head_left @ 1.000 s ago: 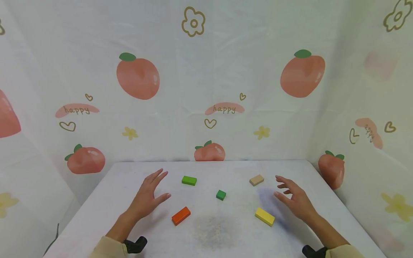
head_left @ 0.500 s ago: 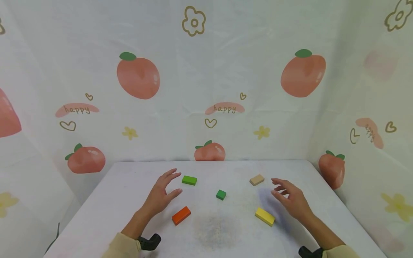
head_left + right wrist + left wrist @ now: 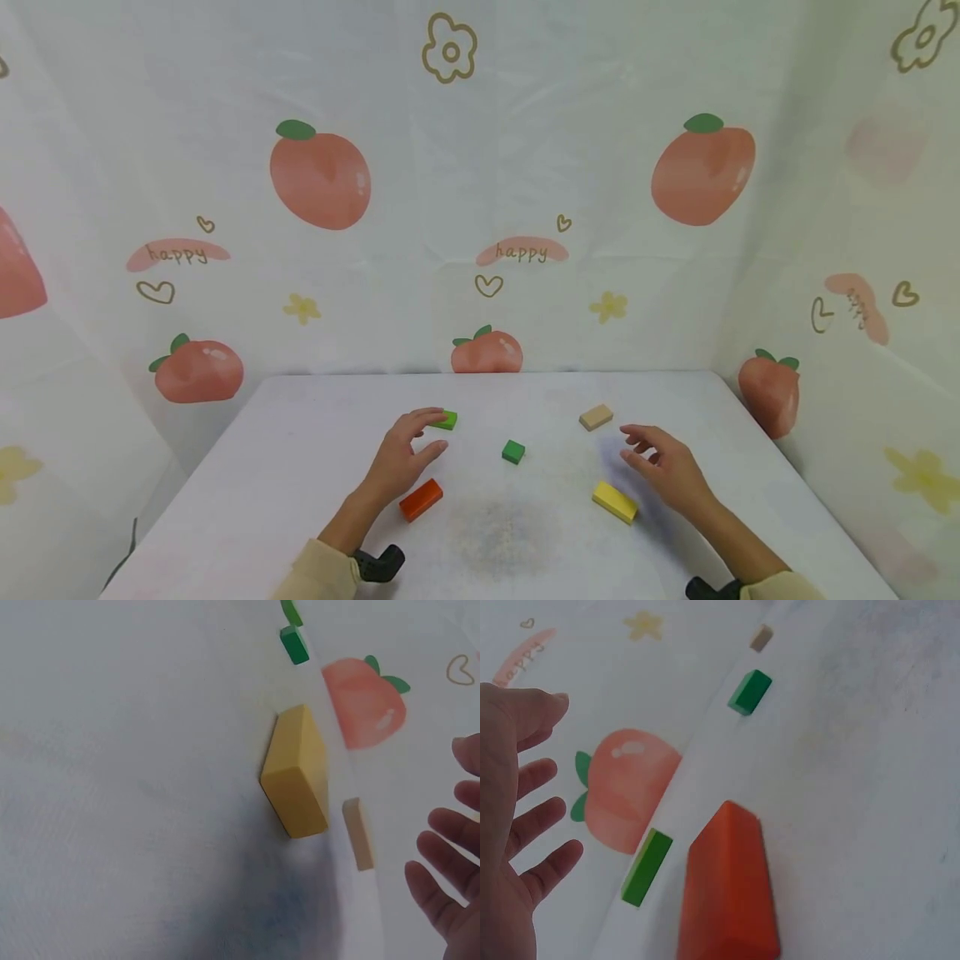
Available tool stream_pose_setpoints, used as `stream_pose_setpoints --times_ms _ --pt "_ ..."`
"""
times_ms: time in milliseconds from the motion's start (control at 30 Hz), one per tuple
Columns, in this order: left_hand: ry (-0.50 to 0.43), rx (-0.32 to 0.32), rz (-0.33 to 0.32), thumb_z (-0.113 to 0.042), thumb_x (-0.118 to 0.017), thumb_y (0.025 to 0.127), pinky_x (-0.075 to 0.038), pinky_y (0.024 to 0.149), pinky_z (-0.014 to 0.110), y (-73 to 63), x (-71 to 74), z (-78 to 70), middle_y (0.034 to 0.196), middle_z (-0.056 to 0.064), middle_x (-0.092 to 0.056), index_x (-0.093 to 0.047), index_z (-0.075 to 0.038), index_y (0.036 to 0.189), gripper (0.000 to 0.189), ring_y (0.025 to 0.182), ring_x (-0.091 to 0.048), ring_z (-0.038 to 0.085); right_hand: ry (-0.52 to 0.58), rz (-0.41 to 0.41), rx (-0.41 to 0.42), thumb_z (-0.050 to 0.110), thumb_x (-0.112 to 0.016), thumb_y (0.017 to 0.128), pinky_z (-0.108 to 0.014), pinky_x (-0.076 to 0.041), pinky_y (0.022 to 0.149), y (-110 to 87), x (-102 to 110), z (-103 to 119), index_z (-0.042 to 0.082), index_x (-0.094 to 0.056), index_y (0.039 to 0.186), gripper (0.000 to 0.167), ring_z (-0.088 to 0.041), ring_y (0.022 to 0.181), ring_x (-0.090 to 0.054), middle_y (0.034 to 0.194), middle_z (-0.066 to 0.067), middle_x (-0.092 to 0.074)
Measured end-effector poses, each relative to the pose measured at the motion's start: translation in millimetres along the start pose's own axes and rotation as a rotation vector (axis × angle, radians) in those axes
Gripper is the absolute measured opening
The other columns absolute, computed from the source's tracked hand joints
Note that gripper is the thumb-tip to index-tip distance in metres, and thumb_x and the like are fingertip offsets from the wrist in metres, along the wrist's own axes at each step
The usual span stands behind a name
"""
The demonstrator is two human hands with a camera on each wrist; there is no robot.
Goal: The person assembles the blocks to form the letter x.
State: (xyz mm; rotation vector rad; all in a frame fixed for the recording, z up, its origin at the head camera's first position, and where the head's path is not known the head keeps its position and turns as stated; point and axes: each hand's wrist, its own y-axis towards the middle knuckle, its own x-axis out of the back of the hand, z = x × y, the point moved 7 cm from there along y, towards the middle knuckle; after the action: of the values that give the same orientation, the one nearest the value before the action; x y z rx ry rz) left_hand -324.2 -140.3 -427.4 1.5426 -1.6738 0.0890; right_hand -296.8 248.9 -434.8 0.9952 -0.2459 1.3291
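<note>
In the head view my left hand (image 3: pixel 401 457) hovers above the table with fingers relaxed and apart, holding nothing. Its fingertips partly cover a light green block (image 3: pixel 448 420). An orange block (image 3: pixel 422 500) lies just right of the left wrist, and the left wrist view shows it large and close (image 3: pixel 730 885). My right hand (image 3: pixel 667 467) is also in the air, empty, its fingers loosely bent. To its lower left is a yellow block (image 3: pixel 615 502); a beige wooden block (image 3: pixel 596 417) sits beyond its fingertips. Between the hands, a small dark green block (image 3: pixel 513 452) rests on the table.
The white table (image 3: pixel 322 417) carries a smudged grey patch (image 3: pixel 502 537) near its front. Behind it hangs a white backdrop (image 3: pixel 420 183) printed with peaches and flowers, which also runs along both sides. A black strap mount (image 3: pixel 380 564) is on the left wrist.
My left hand has moved right, from the table's left part to over the light green block. The right hand has shifted slightly left and toward me. All blocks have stayed in place.
</note>
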Motion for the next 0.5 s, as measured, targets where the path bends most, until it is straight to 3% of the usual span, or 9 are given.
stream_pose_setpoints --times_ms 300,500 --pt "-0.086 0.01 0.042 -0.01 -0.07 0.09 -0.05 0.087 0.041 5.6 -25.5 5.3 0.129 0.0 -0.059 -0.064 -0.017 0.126 0.037 0.111 -0.058 0.021 0.025 0.153 -0.145 0.015 -0.075 0.086 -0.03 -0.049 0.071 -1.6 -14.9 -7.2 0.007 -0.065 0.12 0.036 -0.016 0.086 -0.057 0.094 -0.001 -0.062" --pt "-0.074 0.037 0.102 -0.014 -0.068 0.092 -0.051 0.086 0.042 5.0 -42.1 8.1 0.133 0.003 -0.057 -0.062 -0.012 0.128 0.037 0.107 -0.058 0.02 0.026 0.224 -0.189 0.015 -0.076 0.085 -0.029 -0.048 0.069 -4.6 -24.2 -9.7 0.006 -0.063 0.123 0.041 -0.016 0.085 -0.055 0.095 -0.002 -0.058"
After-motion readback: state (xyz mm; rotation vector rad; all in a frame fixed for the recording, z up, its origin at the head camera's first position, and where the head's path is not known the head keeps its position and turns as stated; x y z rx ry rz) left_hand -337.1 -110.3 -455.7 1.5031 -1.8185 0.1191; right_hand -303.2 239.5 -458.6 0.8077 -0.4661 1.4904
